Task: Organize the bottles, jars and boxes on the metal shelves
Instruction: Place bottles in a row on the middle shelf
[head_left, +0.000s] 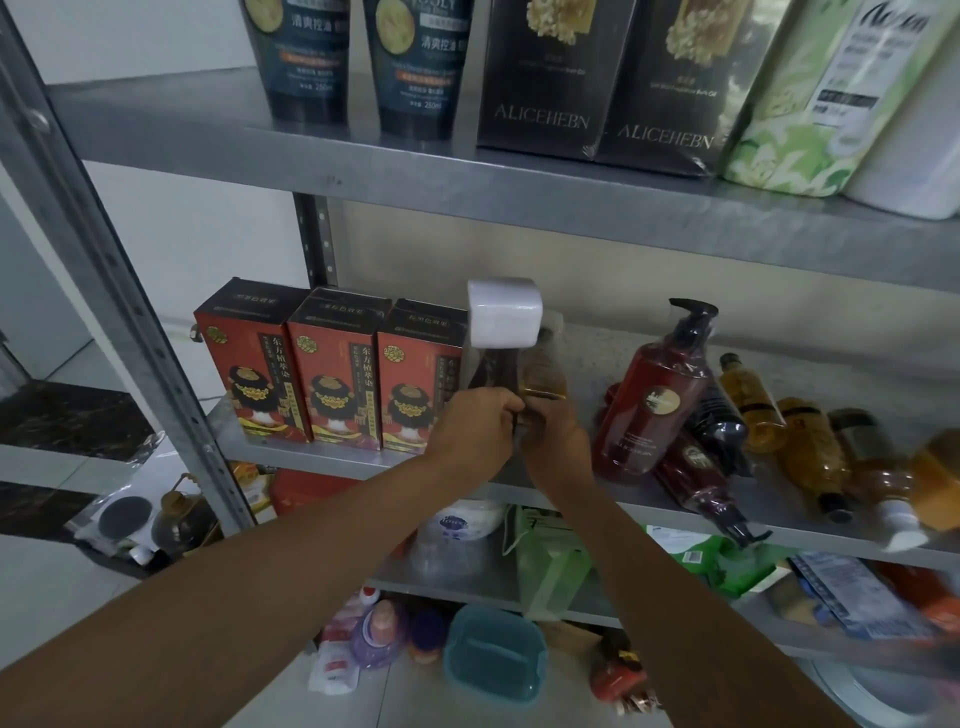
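Left hand (475, 423): fingers curled round the lower body of the white-capped bottle (503, 332), taken from its left side.

Right hand (558, 434): curled round the same bottle from the right. Both grips sit low, near the base.

Item in hand: white-capped bottle, upright, with a dark amber body under what looks like clear wrap. It stands at the front part of the middle shelf (291, 453), just beside the last of the three red boxes (332, 374). We cannot tell whether its base touches the shelf.

Neighbours: a maroon pump bottle (649, 410) leans to the right, apart from the hands. Beyond it, amber bottles (810, 457) lie on their sides in a heap.

Step, as we judge it: standing this bottle as the next piece in the row begun by the boxes.

Handling notes:
- We would set the base flat before loosening either grip, since the heavy cap makes it top-heavy.
- We would slide it snug to the box, label forward.
- We would draw the right hand back low, clear of the leaning pump bottle.
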